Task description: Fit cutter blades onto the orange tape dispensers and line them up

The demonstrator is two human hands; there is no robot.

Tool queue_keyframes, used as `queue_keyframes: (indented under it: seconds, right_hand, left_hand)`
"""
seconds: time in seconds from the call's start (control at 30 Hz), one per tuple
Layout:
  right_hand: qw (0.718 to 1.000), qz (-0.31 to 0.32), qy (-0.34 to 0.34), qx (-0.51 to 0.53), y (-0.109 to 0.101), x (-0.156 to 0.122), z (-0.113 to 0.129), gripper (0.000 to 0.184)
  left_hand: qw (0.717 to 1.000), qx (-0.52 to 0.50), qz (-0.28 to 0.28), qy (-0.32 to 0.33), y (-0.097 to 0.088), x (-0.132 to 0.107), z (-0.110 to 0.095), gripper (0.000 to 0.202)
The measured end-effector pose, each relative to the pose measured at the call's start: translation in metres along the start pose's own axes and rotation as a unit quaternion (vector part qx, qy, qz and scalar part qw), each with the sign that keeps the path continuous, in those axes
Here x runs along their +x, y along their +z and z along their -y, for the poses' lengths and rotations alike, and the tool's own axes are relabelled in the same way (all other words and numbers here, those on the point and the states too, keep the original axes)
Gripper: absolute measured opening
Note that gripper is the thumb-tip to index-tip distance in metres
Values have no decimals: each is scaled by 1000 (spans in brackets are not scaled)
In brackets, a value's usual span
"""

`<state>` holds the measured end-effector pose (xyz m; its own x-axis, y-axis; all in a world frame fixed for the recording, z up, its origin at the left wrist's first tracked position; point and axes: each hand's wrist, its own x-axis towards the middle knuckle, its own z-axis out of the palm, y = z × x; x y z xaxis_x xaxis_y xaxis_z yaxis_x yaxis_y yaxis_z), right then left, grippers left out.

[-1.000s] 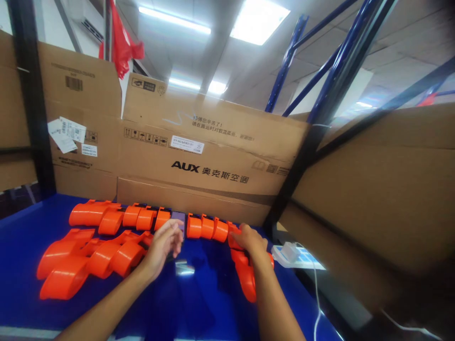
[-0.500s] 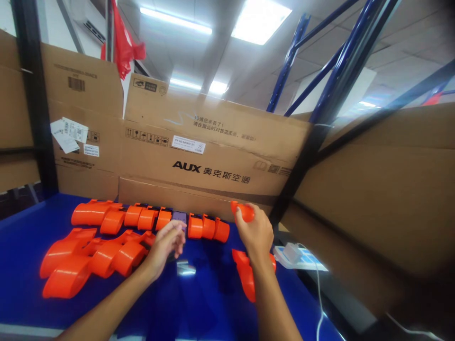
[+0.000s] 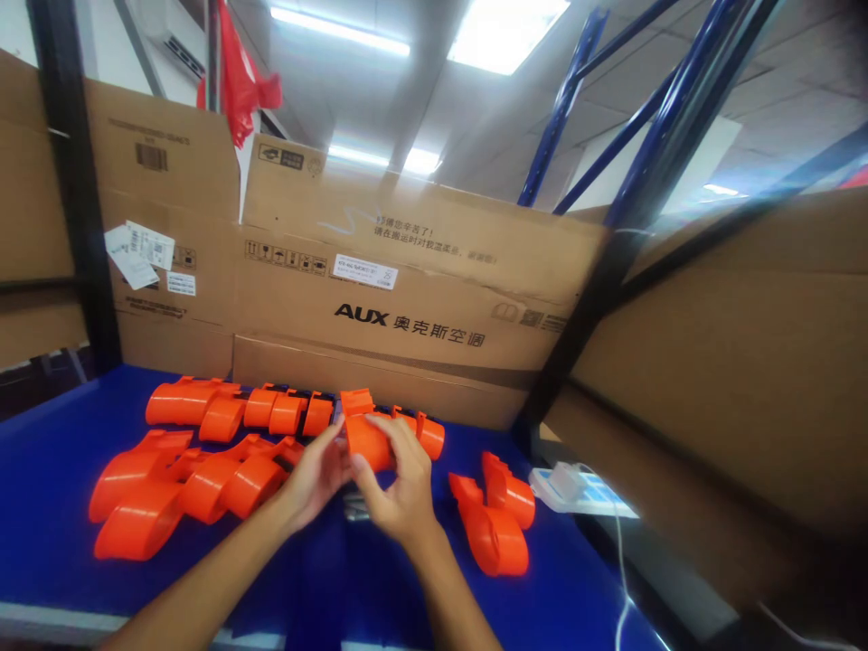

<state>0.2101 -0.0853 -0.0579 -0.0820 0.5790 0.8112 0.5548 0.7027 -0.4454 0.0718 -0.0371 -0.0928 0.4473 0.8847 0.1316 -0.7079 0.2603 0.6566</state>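
Observation:
My right hand (image 3: 400,488) grips an orange plastic part (image 3: 364,432) above the blue table (image 3: 54,579). My left hand (image 3: 313,475) touches the same part from the left, its fingertips closed on the near end. Behind the hands runs a row of orange parts (image 3: 271,409) along the cardboard wall. A pile of larger orange parts (image 3: 176,484) lies to the left. Two more orange parts (image 3: 495,520) sit to the right of my right wrist. A small shiny object lies on the table under my hands, mostly hidden.
Tall cardboard boxes (image 3: 407,307) wall in the back and right of the table. A white charger and cable (image 3: 566,479) lie on a pale pad at the table's right edge. Dark and blue rack posts (image 3: 576,298) rise at the right.
My right hand lifted an orange part from the right end of the row and carried it left to the middle, where my left hand has come up to meet it.

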Motion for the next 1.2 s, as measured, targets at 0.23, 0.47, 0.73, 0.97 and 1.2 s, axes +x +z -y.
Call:
queue_keyframes:
  seconds: [0.23, 0.47, 0.73, 0.97, 1.2]
  right_hand:
    - [990, 38, 48, 127, -10, 3, -23, 32]
    - [995, 56, 71, 51, -5, -2, -41, 21]
    - [936, 320, 35, -142, -6, -21, -65, 10]
    - [920, 357, 37, -157, -3, -25, -67, 9]
    - [972, 191, 128, -54, -11, -21, -72, 8]
  left_hand:
    - [999, -25, 2, 44, -6, -3, -1, 45]
    - [999, -26, -25, 40, -1, -4, -10, 41]
    - [999, -20, -39, -9, -6, 1, -10, 34]
    - [997, -7, -80, 1, -6, 0, -8, 32]
    - [997, 38, -59, 9, 0, -2, -7, 28]
